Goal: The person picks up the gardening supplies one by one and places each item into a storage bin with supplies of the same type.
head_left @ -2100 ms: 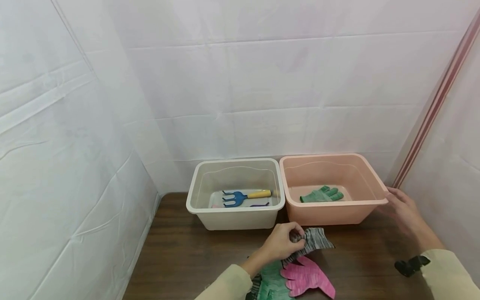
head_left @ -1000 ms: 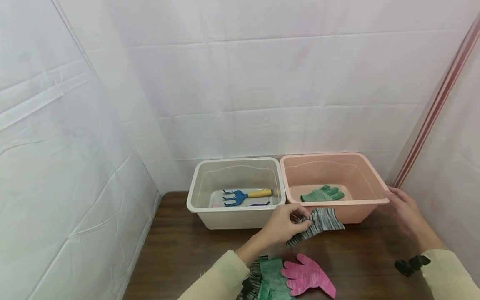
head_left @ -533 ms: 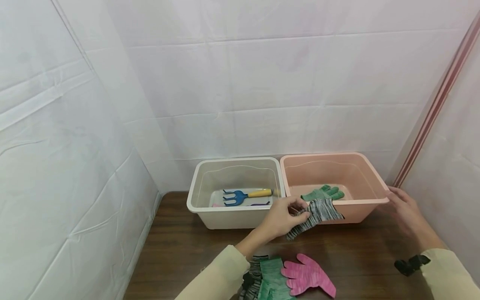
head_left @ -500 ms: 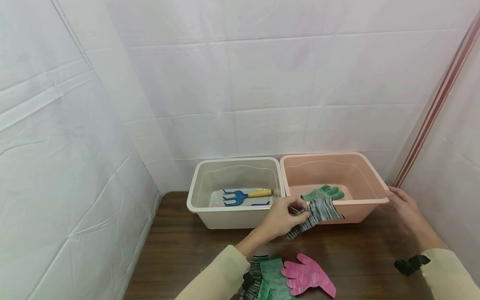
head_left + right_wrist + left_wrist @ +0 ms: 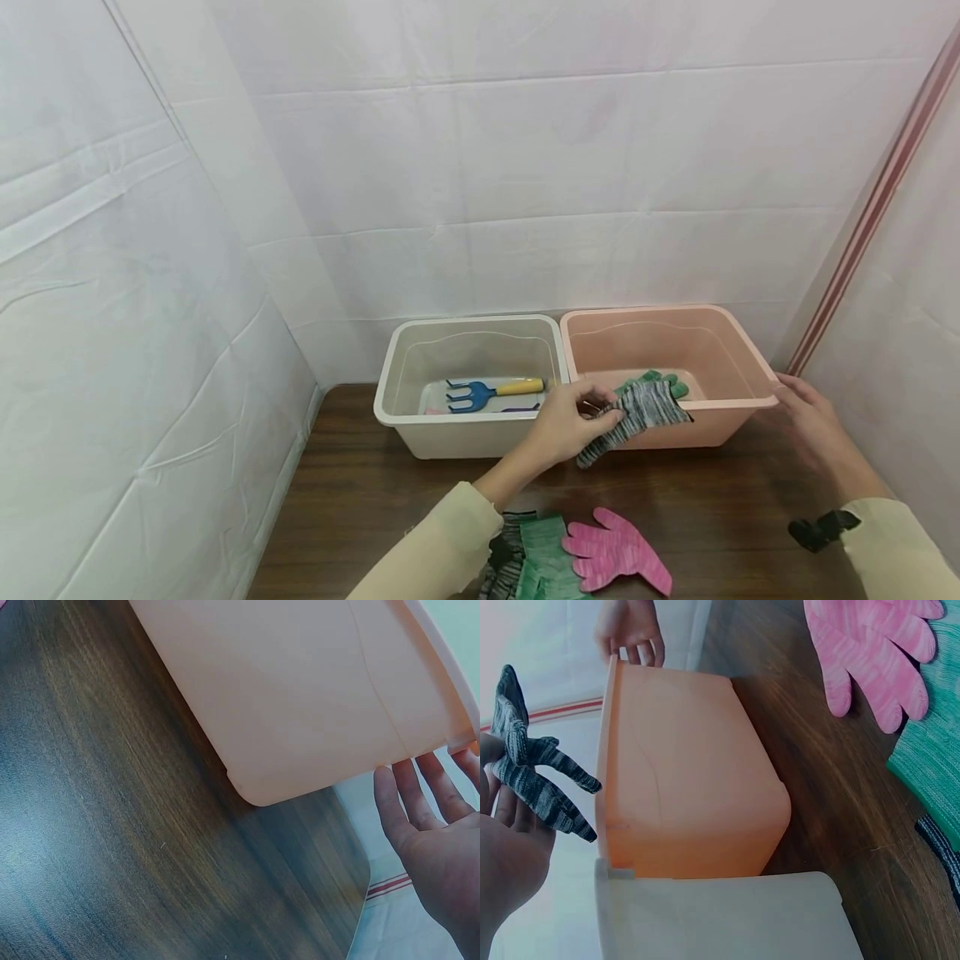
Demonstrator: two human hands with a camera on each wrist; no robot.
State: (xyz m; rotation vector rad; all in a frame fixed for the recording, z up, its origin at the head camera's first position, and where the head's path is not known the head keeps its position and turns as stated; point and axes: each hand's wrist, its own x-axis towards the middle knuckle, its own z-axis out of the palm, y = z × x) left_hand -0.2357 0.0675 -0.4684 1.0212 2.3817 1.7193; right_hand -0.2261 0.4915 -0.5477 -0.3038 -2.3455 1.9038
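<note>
My left hand (image 5: 562,423) pinches a grey-and-black knit glove (image 5: 647,408) between thumb and fingers, above the front rim of the peach bin (image 5: 716,425). In the left wrist view, the held glove's fingers (image 5: 544,791) dangle beside that rim. My right hand (image 5: 813,425) holds the bin's right end at the rim; in the right wrist view its fingers (image 5: 409,795) lie against the outer wall beneath the lip. A green glove (image 5: 663,380) lies inside the bin, partly hidden by the held one. A pink glove (image 5: 617,552) and a green glove (image 5: 551,558) lie on the table.
Left of the peach bin, touching it, stands an off-white bin (image 5: 472,437) containing a blue hand rake with a yellow handle (image 5: 517,387) and a purple item. Another grey-black glove (image 5: 506,554) lies by my left sleeve. White sheeting (image 5: 480,167) walls the back and sides.
My left hand has lifted the grey-black glove off the pile and carried it up and away from me to the peach bin's front rim. My right hand has stayed at the bin's end.
</note>
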